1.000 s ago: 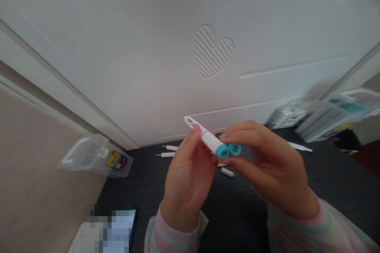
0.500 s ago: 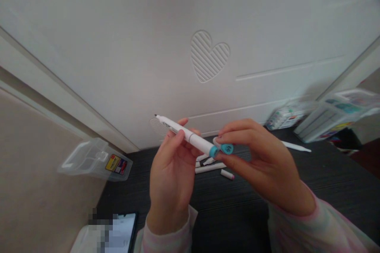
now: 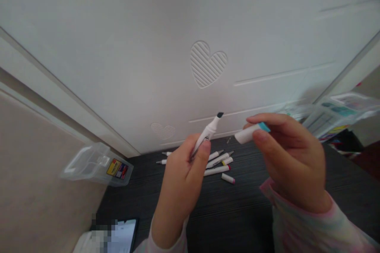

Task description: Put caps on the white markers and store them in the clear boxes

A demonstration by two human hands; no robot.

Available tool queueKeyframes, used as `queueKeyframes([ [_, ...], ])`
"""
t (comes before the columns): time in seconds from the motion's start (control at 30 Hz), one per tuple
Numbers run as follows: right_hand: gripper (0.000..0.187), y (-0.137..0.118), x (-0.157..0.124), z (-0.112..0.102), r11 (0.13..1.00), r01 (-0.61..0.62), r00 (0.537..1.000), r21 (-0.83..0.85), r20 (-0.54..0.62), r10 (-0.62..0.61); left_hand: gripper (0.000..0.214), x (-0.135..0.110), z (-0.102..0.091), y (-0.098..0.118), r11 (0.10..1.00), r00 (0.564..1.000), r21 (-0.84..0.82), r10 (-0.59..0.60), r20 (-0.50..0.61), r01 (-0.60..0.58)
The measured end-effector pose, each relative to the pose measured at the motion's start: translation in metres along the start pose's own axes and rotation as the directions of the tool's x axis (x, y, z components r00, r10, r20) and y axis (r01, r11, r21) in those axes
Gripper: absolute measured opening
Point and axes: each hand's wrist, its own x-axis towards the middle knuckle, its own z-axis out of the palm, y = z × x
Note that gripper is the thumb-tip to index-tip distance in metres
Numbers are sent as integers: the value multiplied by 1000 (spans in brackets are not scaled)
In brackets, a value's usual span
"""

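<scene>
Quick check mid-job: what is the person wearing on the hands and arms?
Both hands are bare: the left hand and right hand show no gloves, rings or watch. The left sleeve and right sleeve are long, soft, in pastel bands of pink, white and pale green.

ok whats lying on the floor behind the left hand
Several white markers and a loose cap lie on the dark floor; the left hand covers part of the pile.

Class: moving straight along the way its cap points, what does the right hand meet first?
The cap would probably reach the marker just above the left hand; depth unclear.
</scene>
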Motion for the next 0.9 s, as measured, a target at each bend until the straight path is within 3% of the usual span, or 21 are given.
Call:
queueKeyframes([
  [0.13, 16, 3, 2, 0, 977, -62, 990, 203, -116, 86, 22, 1, -1, -1, 975, 991, 185, 113, 74, -125],
  [0.27, 16, 7, 6, -1, 977, -64, 979, 203, -178, 101, 23, 0, -6, -4, 950, 977, 241, 172, 126, -198],
  [0.47, 16, 5, 5, -2, 984, -101, 991, 148, -69, 112, 22, -1, -7, -3, 941, 962, 248, 182, 203, -231],
  [0.63, 15, 2, 2, 0, 998, -49, 998, -30, 31, 50, 22, -2, -8, 0, 920, 960, 312, 177, 215, -239],
  [0.9, 31, 5, 0, 1, 992, -19, 968, -121, 246, 49, 19, 0, -11, -2, 853, 963, 446, 243, 119, -270],
])
